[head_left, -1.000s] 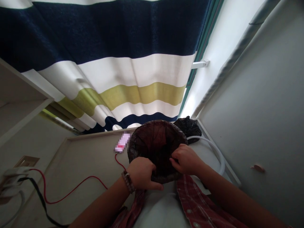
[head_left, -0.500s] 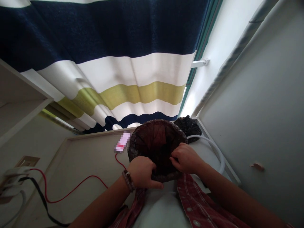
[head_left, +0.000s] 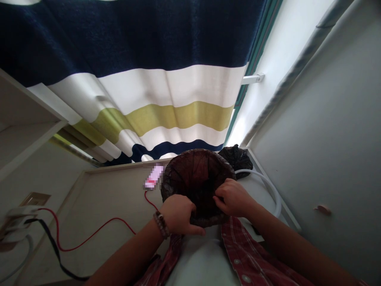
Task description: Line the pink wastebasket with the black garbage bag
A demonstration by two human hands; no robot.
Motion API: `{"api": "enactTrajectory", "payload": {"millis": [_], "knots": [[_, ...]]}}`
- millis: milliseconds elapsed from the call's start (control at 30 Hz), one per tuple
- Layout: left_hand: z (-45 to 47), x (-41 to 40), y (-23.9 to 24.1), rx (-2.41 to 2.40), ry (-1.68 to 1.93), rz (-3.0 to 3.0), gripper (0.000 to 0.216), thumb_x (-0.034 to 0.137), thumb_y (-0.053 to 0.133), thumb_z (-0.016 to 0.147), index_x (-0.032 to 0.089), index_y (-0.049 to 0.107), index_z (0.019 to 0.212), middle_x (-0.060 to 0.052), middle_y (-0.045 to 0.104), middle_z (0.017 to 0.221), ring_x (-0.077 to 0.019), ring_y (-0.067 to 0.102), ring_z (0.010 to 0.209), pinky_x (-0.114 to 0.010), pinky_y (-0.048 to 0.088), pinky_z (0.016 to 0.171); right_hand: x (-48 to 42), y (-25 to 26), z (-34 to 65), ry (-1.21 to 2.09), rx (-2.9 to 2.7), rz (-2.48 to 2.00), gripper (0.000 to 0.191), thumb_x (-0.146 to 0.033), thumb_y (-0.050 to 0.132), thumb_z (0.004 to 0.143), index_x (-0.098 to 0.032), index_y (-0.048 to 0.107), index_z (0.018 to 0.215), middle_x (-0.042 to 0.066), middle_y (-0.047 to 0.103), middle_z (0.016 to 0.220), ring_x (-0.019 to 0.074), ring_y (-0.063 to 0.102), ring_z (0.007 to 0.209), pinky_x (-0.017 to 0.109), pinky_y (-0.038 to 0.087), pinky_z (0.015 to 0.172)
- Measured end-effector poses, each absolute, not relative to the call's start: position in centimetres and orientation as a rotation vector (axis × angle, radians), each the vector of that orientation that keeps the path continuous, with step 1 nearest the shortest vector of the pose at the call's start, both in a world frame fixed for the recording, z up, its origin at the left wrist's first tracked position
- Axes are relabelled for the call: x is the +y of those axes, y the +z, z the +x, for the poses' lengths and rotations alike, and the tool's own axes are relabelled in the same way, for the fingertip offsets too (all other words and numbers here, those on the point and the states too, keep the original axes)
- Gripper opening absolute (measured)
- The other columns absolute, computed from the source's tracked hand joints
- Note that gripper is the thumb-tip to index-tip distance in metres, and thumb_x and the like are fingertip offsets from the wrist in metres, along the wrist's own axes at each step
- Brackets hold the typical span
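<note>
A round trash bin lined with a thin black garbage bag (head_left: 190, 174) stands before me at the table's front, its mouth facing up. The bag is folded over the rim all round and hides the bin's wall. My left hand (head_left: 177, 214), with a beaded bracelet at its wrist, is closed over the near left rim, fingers inside and thumb outside. At the near right rim, my right hand (head_left: 233, 196) has its fingers curled in on the bag's edge. What lies deep in the bin is too dark to make out.
A crumpled black bag (head_left: 236, 159) and a white hoop-like handle (head_left: 275, 190) are behind and right of the bin. Left of it, a blurred phone-like item (head_left: 154, 176) lies on the table (head_left: 101, 194) with a red cable (head_left: 89, 234). A striped curtain (head_left: 178, 87) hangs behind.
Both hands keep their places on the bin's rim. The view has shifted only very slightly.
</note>
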State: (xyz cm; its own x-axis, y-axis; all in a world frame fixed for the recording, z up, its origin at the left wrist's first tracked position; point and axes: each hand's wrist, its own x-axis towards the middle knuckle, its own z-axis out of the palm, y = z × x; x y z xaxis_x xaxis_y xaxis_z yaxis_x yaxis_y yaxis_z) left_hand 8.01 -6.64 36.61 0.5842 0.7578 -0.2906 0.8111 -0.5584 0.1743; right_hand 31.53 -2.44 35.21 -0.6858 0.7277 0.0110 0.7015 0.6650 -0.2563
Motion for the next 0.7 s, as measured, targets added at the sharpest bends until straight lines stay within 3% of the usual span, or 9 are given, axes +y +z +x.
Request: {"api": "enactTrajectory", "payload": {"millis": [700], "knots": [[7.99,-6.58,36.55,1.277,-0.264,2.515,0.08,0.092,0.036,0.062,0.022,0.073,0.077,-0.01,0.068,0.069,-0.0289,0.064,0.066,-0.036,0.043,0.06,-2.43,35.04,31.51,0.348,-2.759,-1.177,0.029,-0.032,0.051,0.084,-0.016,0.059,0.061,0.003,0.064,0.067,0.0124,0.051,0.065,0.032,0.026,0.077]]}}
